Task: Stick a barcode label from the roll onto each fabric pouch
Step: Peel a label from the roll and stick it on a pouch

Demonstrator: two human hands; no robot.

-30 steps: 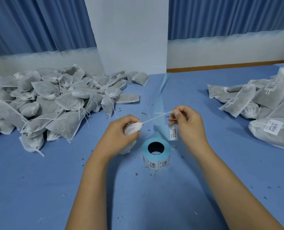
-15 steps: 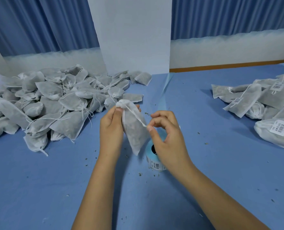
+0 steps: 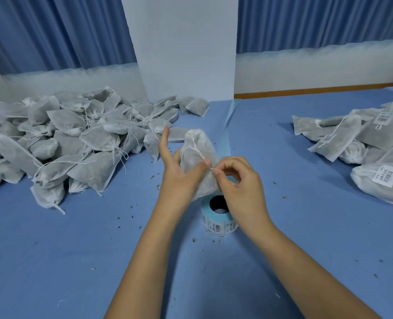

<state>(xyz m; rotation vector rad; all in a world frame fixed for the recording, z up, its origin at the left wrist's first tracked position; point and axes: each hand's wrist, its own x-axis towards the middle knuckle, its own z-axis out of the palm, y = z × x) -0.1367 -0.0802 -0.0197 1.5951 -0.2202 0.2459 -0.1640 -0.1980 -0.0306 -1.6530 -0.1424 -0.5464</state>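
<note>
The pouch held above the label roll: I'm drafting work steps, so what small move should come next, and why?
Probably pull the drawstring taut, clear of the pouch, to take a label. The right hand pinches its end, the left hand holds the pouch, no label shows on it, and the finished pouches at right carry labels by their strings. The label roll stands below.

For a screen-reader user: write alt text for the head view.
A person's left hand holds a fabric pouch over a blue label roll while the right hand pinches its drawstring. On the blue table, a pile of unlabelled pouches lies left and labelled pouches right.
</note>
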